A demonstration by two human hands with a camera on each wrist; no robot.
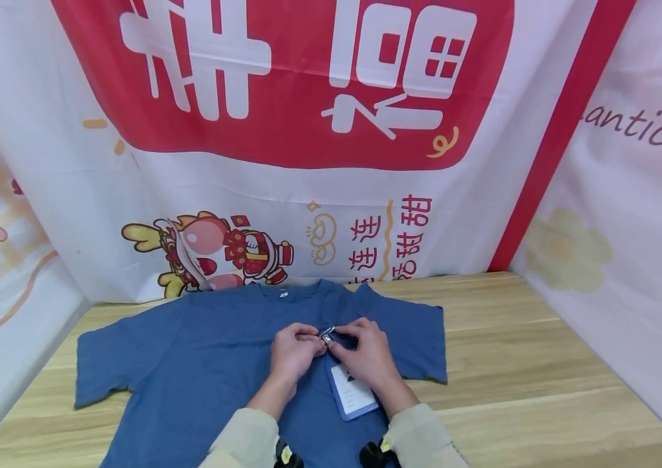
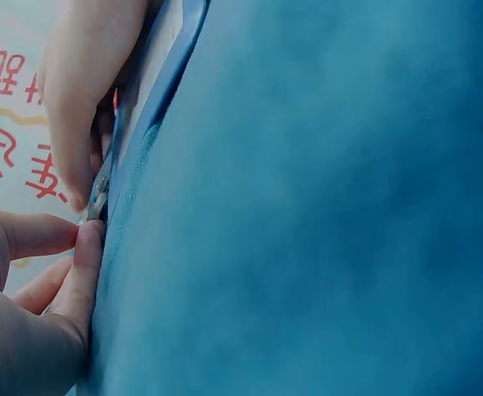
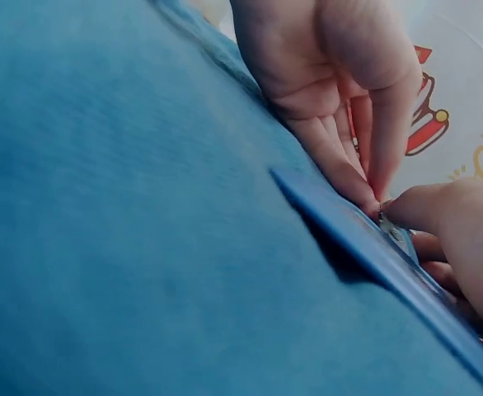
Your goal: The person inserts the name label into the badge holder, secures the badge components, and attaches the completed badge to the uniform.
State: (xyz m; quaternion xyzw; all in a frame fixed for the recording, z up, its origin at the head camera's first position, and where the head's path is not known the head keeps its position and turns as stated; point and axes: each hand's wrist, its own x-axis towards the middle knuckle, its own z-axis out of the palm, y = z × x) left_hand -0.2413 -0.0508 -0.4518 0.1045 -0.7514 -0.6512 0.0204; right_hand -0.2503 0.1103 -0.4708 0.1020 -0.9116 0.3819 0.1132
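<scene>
A blue short-sleeved T-shirt (image 1: 219, 364) lies spread out, its collar toward the back wall. On its chest rests a name badge (image 1: 354, 393) with a white card in a blue frame. A small silver metal clip (image 1: 327, 334) is at the badge's upper end. My left hand (image 1: 297, 354) pinches the clip's left side between thumb and forefinger, close against the shirt. From the other side, my right hand (image 1: 367, 351) grips the clip with thumb and index finger. In the left wrist view, the clip (image 2: 99, 198) shows between both hands' fingertips; the fingers partly cover it.
The T-shirt lies on a wood-grain table (image 1: 500, 351). Behind it hangs a white and red printed cloth (image 1: 284, 188), with a printed side cloth (image 1: 629, 214) on the right. Black wrist straps (image 1: 373, 454) show near the beige sleeves (image 1: 424, 439).
</scene>
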